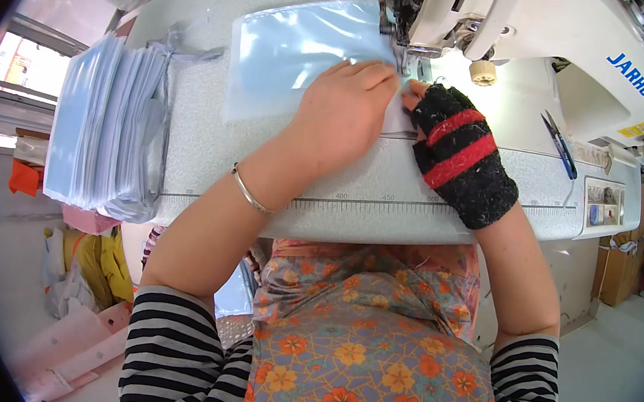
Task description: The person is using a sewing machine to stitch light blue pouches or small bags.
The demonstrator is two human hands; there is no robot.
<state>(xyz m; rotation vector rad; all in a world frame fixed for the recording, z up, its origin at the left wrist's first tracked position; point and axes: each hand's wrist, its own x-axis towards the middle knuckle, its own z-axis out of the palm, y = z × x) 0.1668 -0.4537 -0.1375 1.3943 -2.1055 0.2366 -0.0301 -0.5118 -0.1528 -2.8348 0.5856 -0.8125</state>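
Note:
A light blue sheet with a glossy clear plastic cover (275, 57) lies on the sewing machine bed, its right side by the needle area. My left hand (348, 109), bare with a bracelet at the wrist, presses on the sheet's near right part, fingers bent and held together at its edge. Close beside it is my right hand (462, 153), in a black fingerless glove with red stripes. Its fingers are curled, the tips together at the sheet's right edge near the presser foot (420, 71); what lies between them is hidden. The white sewing machine (548, 28) stands above.
A thick stack of similar light blue pieces (104, 128), tied with a cloth strip, hangs over the table's left edge. Blue-handled thread snips (560, 145) lie to the right, near a small parts tray (603, 205). A ruler scale (369, 204) runs along the front edge.

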